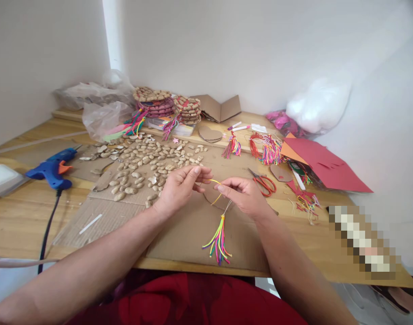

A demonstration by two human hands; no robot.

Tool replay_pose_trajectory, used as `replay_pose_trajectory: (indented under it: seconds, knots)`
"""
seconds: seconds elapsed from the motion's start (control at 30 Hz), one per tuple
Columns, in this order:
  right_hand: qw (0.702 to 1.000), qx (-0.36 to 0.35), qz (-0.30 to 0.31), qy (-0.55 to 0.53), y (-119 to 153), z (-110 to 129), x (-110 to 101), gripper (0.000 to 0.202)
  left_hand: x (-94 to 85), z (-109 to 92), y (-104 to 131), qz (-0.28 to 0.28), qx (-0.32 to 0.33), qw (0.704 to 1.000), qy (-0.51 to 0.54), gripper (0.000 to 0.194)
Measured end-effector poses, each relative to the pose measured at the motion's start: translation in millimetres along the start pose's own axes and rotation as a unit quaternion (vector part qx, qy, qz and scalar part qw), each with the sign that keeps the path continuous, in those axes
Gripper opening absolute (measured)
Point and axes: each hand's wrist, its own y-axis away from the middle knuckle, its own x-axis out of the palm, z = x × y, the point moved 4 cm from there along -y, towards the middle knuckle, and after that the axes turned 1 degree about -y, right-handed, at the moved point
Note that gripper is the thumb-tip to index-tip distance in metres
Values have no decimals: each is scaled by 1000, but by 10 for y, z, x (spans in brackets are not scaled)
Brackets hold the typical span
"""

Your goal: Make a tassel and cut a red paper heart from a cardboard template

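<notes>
A thin yellow cord (213, 181) runs between my two hands above the cardboard. My left hand (185, 185) pinches one end of it between thumb and fingers. The thumb and index finger of my right hand (242, 192) close on the cord's other side, where a loose yellow end slants down. Below my right hand a multicoloured tassel (220, 239) rests on the cardboard sheet (182, 239), its pale strings reaching up toward that hand. Under both hands, partly hidden, lies a heart-shaped cardboard piece (211, 197).
Peanuts (145, 158) are spread left of centre. A blue glue gun (52, 169) lies at the left, red-handled scissors (265, 184) right of my right hand. Behind are stacked peanut-covered pieces (155, 106), more tassels (271, 149) and red sheets (328, 164).
</notes>
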Motion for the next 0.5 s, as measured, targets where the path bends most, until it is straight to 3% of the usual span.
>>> replay_pose_trajectory:
  seconds: [0.27,0.5]
  knots:
    - [1000,7,-1,-23,11,43,8,28,25,-22,31,1,-12,1000,-20,54]
    - [1000,6,4,-19,-6,-1,3,31,34,17,39,18,-68,998,-2,72]
